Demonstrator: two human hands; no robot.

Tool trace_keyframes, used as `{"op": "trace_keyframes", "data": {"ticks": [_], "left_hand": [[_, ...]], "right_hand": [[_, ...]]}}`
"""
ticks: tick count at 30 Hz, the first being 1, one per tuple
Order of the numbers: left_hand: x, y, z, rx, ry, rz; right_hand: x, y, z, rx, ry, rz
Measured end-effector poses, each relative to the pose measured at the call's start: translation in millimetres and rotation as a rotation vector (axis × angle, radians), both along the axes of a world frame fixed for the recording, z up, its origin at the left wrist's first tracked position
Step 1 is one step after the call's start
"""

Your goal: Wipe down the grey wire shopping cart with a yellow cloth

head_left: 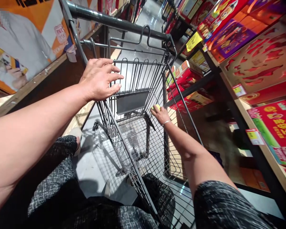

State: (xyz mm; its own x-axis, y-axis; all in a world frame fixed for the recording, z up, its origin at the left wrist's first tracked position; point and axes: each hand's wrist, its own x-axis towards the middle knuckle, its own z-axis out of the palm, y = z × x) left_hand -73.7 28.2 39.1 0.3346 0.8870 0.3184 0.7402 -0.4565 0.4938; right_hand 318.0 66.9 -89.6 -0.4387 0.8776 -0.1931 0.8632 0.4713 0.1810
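A dark grey wire shopping cart stands in front of me, its basket showing only bare mesh. My left hand lies over the corner of its rim, palm down, with the fingers stretched out and apart. Down inside the basket, near the right-hand mesh wall, is my right hand, with a bracelet at the wrist. Its fingers are closed on a small yellow-green thing, mostly covered by the hand; I cannot tell if it is a cloth or a sponge. A grey panel hangs on the wire seat back.
Shelves with red gift boxes and price tags stand close on the right. A low wooden ledge with an orange poster runs along the left. The cart's handlebar is at the far end, above the tiled floor.
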Motion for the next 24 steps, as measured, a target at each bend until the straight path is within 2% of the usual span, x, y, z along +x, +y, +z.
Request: {"op": "trace_keyframes", "data": {"ticks": [3, 5, 6, 7, 9, 12, 15, 17, 20, 24], "left_hand": [[-1, 1, -1.9, 0.056, 0.025, -0.001], [-2, 3, -4.5, 0.117, 0.054, -0.001], [-3, 4, -5.9, 0.15, 0.074, 0.001], [-4, 5, -7.1, 0.179, 0.094, 0.006], [-5, 7, -8.4, 0.214, 0.136, 0.018], [-4, 7, -6.5, 0.214, 0.2, 0.037], [-2, 4, -1.5, 0.201, 0.256, 0.061], [-1, 2, 1.6, 0.188, 0.285, 0.064], [-2, 1, 2.6, 0.207, 0.29, 0.059], [-4, 4, -2.0, 0.256, 0.264, 0.053]], "right_hand": [[6, 27, 45.1, 0.339, 0.069, 0.051], [8, 34, 57.0, 0.488, 0.106, 0.055], [9, 34, 55.0, 0.512, 0.102, 0.07], [10, 31, 47.5, 0.501, 0.08, 0.089], [10, 17, 18.2, 0.395, 0.003, 0.131], [10, -20, -46.0, 0.172, -0.098, 0.13], [10, -63, -106.7, 0.005, -0.076, 0.015], [9, -89, -134.7, -0.03, 0.024, -0.121], [9, -114, -155.6, -0.012, 0.218, -0.324], [13, -130, -160.4, -0.065, 0.438, -0.356]]}}
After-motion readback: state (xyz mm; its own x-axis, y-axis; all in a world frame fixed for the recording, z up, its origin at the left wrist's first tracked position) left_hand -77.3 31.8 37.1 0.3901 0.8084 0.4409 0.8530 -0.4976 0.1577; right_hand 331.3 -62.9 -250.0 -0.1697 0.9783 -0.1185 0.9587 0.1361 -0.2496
